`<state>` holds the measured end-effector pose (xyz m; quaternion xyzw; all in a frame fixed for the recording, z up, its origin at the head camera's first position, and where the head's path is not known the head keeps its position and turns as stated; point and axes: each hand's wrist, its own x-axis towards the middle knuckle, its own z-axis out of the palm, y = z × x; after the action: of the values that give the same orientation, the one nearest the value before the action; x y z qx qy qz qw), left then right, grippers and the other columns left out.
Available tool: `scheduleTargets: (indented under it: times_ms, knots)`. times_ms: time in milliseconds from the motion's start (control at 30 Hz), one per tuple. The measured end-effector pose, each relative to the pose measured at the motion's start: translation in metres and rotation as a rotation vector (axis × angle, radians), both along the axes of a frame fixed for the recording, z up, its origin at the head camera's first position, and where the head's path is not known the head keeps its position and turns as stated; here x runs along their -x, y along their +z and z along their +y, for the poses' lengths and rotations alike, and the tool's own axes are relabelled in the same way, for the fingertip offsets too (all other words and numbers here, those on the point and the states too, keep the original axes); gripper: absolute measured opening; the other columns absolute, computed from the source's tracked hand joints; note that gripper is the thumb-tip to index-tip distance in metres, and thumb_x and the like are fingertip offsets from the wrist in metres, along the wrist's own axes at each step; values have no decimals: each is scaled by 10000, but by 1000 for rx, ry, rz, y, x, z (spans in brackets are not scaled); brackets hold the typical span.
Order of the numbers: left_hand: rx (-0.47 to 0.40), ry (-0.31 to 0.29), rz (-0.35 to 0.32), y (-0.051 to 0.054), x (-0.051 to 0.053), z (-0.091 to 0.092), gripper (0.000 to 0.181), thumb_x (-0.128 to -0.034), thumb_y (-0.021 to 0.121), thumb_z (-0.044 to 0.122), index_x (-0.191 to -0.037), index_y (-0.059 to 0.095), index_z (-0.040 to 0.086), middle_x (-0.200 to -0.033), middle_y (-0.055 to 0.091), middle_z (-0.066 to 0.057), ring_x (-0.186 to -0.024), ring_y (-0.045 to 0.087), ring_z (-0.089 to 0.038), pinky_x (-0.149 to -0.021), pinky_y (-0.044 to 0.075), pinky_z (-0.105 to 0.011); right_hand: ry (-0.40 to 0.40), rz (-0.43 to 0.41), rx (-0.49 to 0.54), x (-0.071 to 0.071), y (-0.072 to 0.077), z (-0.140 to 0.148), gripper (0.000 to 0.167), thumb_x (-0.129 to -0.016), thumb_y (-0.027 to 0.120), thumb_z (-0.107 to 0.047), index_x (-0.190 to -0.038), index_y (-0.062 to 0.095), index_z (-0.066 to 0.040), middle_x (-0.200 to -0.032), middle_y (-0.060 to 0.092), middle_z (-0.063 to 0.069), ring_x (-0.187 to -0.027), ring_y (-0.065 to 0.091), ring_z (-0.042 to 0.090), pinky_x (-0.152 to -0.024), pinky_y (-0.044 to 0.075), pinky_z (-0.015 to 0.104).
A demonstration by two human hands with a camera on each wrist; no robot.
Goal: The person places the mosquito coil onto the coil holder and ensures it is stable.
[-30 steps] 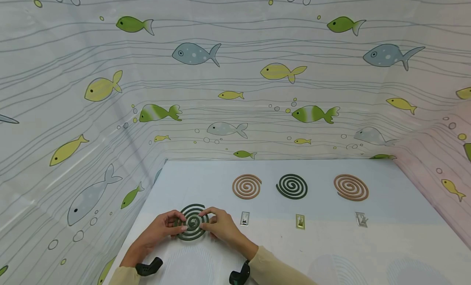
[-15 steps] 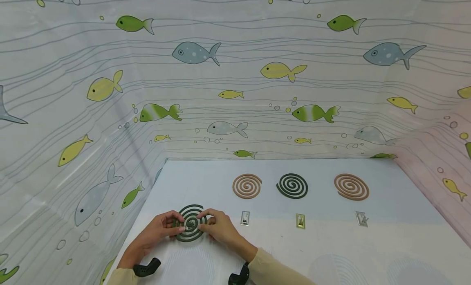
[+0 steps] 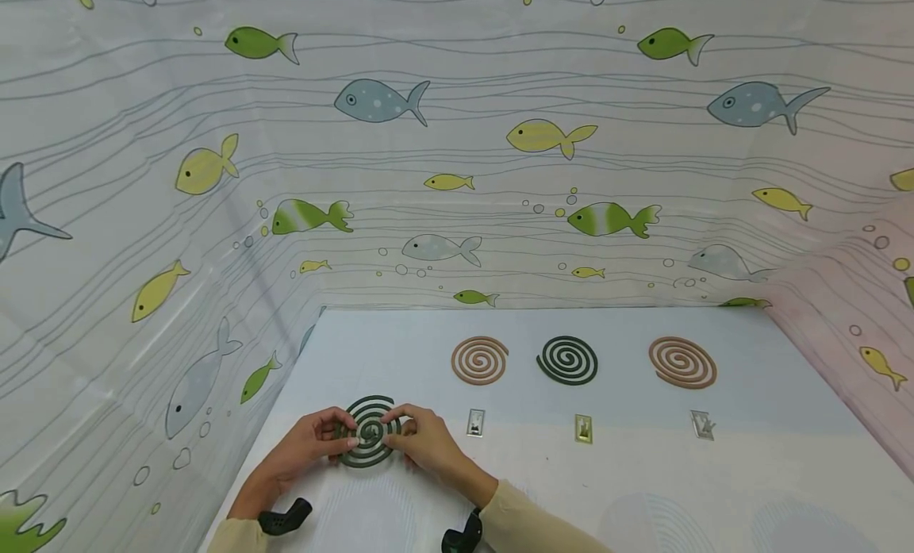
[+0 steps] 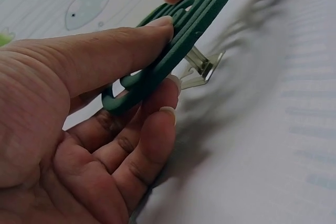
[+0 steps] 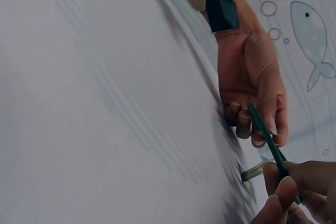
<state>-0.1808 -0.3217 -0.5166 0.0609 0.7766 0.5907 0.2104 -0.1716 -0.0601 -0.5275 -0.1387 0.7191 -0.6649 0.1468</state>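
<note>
A dark green mosquito coil [image 3: 369, 434] is held just above the white table at the left. My left hand [image 3: 305, 448] pinches its left side, thumb on top and fingers underneath, as the left wrist view shows. My right hand [image 3: 427, 442] grips the opposite side between thumb and fingers. Below the coil, the left wrist view shows a thin metal coil stand [image 4: 206, 69] on the table, its upright reaching the coil's underside. Whether the upright passes into the coil's centre is hidden. In the right wrist view the coil [image 5: 266, 136] appears edge-on between both hands.
At the back lie a brown coil [image 3: 479, 361], a green coil [image 3: 567, 361] and another brown coil [image 3: 681, 362]. In front of them are a silver stand [image 3: 475, 423], a gold-coloured stand [image 3: 583, 429] and a silver stand with a raised tab [image 3: 702, 425]. Fish-printed sheeting surrounds the table.
Both hands and the green coil have shifted very slightly left, the grip unchanged. The head view has turned a little, so the left sheeting shows more. The other coils and stands stay put.
</note>
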Motion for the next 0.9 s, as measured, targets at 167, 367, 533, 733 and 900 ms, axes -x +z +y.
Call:
scheduleTargets:
  times_ms: [167, 367, 533, 733, 900]
  knots:
    - [-11, 0, 14, -1, -1, -3, 378, -925, 783, 133, -1203, 599, -43, -1018, 673, -52, -737, 575, -152, -638, 540, -331, -2, 5, 4, -1, 3, -2, 239, -919, 769, -81, -1144, 737, -156, -599, 561, 57, -409, 452, 120, -414, 382, 246]
    - [-15, 2, 27, -1, -1, -2, 389, -927, 779, 121, -1210, 588, -65, -1028, 669, -69, -722, 571, -144, -624, 535, -312, -5, 11, 7, 0, 5, -2, 239, -920, 768, -78, -1142, 737, -160, -615, 571, 93, -412, 458, 128, -410, 384, 250]
    - [-3, 10, 45, 2, -1, 0, 391, -921, 787, 113, -1198, 591, -80, -1019, 667, -96, -699, 564, -152, -597, 532, -313, -13, 12, -8, 2, 4, -3, 243, -924, 766, -79, -1154, 738, -153, -592, 546, 27, -413, 456, 120, -413, 384, 245]
    - [7, 13, 18, 4, 0, 1, 408, -913, 798, 127, -1205, 593, -74, -1019, 669, -92, -697, 566, -162, -590, 531, -315, -17, -3, -28, 3, 2, -3, 242, -920, 768, -74, -1149, 741, -146, -590, 536, -10, -416, 450, 104, -412, 382, 231]
    - [7, 10, 1, 2, 1, 1, 407, -915, 798, 139, -1204, 595, -65, -1011, 668, -79, -703, 567, -167, -594, 528, -317, -17, -4, -47, 3, 2, -3, 243, -918, 770, -81, -1151, 737, -141, -586, 532, -22, -418, 450, 98, -414, 379, 234]
